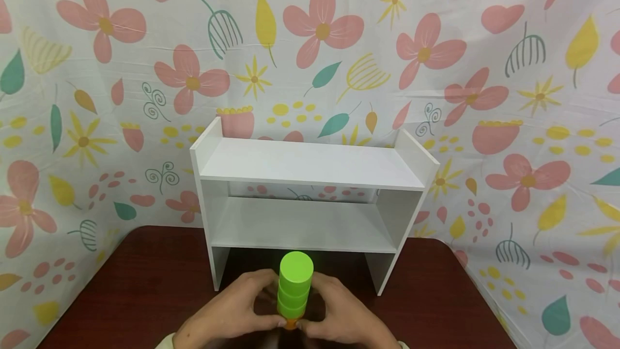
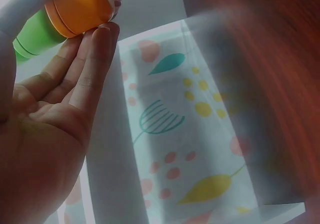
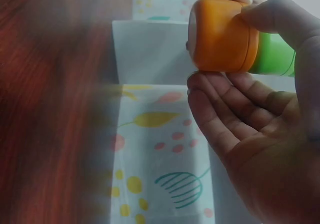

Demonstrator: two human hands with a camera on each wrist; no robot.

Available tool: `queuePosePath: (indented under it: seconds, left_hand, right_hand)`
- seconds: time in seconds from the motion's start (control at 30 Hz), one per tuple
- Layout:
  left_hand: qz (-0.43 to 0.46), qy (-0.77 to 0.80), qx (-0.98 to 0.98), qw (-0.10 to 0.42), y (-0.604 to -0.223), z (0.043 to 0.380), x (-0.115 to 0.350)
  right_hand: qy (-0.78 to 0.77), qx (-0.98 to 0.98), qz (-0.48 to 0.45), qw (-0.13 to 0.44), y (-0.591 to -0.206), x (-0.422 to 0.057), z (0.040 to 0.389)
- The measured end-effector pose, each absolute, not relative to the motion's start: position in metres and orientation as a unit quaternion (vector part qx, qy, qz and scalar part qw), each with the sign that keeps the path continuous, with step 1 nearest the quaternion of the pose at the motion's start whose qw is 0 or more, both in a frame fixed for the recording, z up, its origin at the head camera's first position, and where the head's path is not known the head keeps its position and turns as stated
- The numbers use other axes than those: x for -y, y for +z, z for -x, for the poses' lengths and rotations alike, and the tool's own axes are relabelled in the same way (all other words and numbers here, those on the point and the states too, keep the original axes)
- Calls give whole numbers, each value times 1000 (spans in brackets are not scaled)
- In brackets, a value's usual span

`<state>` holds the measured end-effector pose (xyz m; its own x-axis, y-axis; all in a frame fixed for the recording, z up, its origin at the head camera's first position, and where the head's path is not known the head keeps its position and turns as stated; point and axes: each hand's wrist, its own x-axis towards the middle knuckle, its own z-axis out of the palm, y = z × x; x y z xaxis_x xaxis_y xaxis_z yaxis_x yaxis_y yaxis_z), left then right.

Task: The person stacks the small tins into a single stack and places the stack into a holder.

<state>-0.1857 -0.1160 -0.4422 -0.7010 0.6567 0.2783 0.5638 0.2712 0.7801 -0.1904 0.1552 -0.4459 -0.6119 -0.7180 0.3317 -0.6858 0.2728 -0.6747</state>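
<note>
Both hands hold a tall green and orange cylinder-shaped container point(image 1: 294, 287) upright, in front of the shelf. Its upper part is bright green, with a flat round top and ring-like steps down its side. The rounded orange base point(image 3: 220, 36) has a pale underside. My left hand point(image 1: 237, 303) pinches the orange base from the left, thumb on the near side and fingertips on the far side. From the right, my right hand point(image 1: 346, 308) grips the same base in the same way. The two thumbs come close together at the front.
A white two-tier shelf point(image 1: 305, 223) with raised side panels stands on the dark red-brown table point(image 1: 145, 279), just beyond the hands. Behind it hangs a white cloth point(image 1: 300, 90) printed with pink flowers and yellow and green leaves. It also runs along both sides.
</note>
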Motion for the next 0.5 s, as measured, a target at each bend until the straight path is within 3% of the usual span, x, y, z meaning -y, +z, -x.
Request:
queuePosePath:
  seconds: [0.5]
  left_hand:
    - [-385, 464, -796, 48, -423, 183, 116]
  right_hand:
    - [-405, -806, 431, 9, -427, -157, 187]
